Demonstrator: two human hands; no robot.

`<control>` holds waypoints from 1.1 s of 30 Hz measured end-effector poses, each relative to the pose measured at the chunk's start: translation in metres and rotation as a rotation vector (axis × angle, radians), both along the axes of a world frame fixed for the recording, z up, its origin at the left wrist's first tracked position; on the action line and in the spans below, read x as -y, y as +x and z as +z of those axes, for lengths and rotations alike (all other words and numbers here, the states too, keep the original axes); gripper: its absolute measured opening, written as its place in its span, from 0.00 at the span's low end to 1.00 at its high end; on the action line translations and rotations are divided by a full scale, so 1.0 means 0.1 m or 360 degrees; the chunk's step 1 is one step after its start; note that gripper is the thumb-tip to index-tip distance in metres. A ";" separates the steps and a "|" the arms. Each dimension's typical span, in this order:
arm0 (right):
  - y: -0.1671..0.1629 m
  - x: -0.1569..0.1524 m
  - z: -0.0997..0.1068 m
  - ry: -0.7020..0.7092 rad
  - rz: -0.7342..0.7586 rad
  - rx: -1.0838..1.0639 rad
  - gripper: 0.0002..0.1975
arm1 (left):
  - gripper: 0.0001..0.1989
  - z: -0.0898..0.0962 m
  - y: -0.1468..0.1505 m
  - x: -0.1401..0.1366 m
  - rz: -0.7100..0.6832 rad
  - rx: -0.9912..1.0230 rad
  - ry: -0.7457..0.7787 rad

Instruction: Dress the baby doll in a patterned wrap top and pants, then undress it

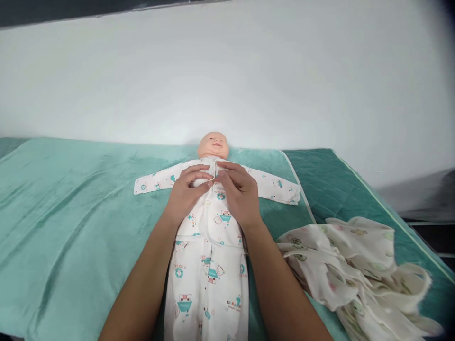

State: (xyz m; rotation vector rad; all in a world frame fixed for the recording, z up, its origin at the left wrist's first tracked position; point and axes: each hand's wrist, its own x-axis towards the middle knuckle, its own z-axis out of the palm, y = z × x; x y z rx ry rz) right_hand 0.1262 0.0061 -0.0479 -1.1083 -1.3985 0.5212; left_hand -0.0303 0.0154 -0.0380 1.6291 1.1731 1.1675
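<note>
Includes one doll (213,146), face up on a green blanket (88,227), dressed in a white printed jacket (227,229) and matching trousers (192,289), with sleeves spread wide. Shows left hand (188,192) and right hand (241,192) meeting at the chest, both pinching the jacket's front edge below the neck. Lists also a crumpled printed cloth (373,251) beside the right forearm.

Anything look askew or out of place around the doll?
The printed cloth at right looks odd: heaped, crumpled across the edge of the light green blanket, whereas the jacket on the doll is spread out. No spill shows.
</note>
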 end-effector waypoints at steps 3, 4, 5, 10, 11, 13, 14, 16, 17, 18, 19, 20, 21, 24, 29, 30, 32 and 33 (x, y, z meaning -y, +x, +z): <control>0.00 0.00 0.01 0.0063 -0.0030 0.0096 0.12 | 0.04 0.01 0.02 0.00 0.0023 -0.0018 -0.0010; 0.00 0.00 0.01 0.0074 -0.0015 0.0155 0.12 | 0.04 0.02 0.03 0.00 0.0027 -0.0024 -0.0001; 0.00 0.00 0.01 0.0075 0.0007 0.0216 0.12 | 0.05 0.01 0.04 0.00 0.0032 -0.0028 0.0011; 0.00 0.00 0.01 0.0010 0.0023 0.0288 0.12 | 0.05 0.01 0.07 -0.01 0.0054 -0.0102 0.0122; 0.00 0.00 0.01 -0.0009 0.0013 0.0260 0.12 | 0.05 0.01 0.07 -0.01 0.0043 -0.0123 0.0150; 0.00 -0.01 0.01 -0.0039 -0.0006 0.0199 0.12 | 0.05 0.02 0.05 -0.01 -0.0012 -0.0140 0.0186; 0.00 -0.01 0.01 -0.0052 -0.0017 0.0170 0.12 | 0.05 0.02 0.04 -0.01 -0.0055 -0.0134 0.0186; 0.00 -0.01 0.02 -0.0067 -0.0039 0.0122 0.12 | 0.06 0.03 0.02 0.00 -0.0134 -0.0082 0.0160; 0.00 -0.02 0.02 -0.0071 -0.0046 0.0106 0.13 | 0.06 0.03 0.01 0.00 -0.0153 -0.0035 0.0142; 0.00 -0.02 0.02 -0.0073 -0.0045 0.0099 0.13 | 0.07 0.02 0.00 0.00 -0.0159 0.0017 0.0124; 0.00 -0.02 0.02 -0.0073 -0.0035 0.0100 0.14 | 0.07 0.02 -0.01 0.01 -0.0152 0.0063 0.0109; 0.01 -0.01 0.02 -0.0069 -0.0018 0.0108 0.14 | 0.08 0.01 -0.02 0.02 -0.0135 0.0096 0.0100; 0.01 -0.01 0.02 -0.0061 0.0002 0.0123 0.14 | 0.08 0.01 -0.02 0.02 -0.0116 0.0109 0.0097; 0.02 -0.02 0.02 -0.0022 0.0056 0.0184 0.14 | 0.07 -0.02 -0.03 0.06 -0.0078 0.0113 0.0108; 0.04 -0.01 0.02 0.0081 0.0136 0.0322 0.14 | 0.04 -0.05 -0.07 0.12 -0.0118 0.0027 0.0176; 0.04 -0.01 0.03 0.0100 0.0147 0.0347 0.15 | 0.05 -0.05 -0.08 0.13 -0.0139 -0.0027 0.0187; 0.04 0.01 0.04 0.0146 0.0181 0.0398 0.15 | 0.08 -0.04 -0.11 0.14 -0.0200 -0.0109 0.0187; 0.03 0.02 0.05 0.0172 0.0202 0.0427 0.16 | 0.08 -0.03 -0.13 0.14 -0.0240 -0.0130 0.0185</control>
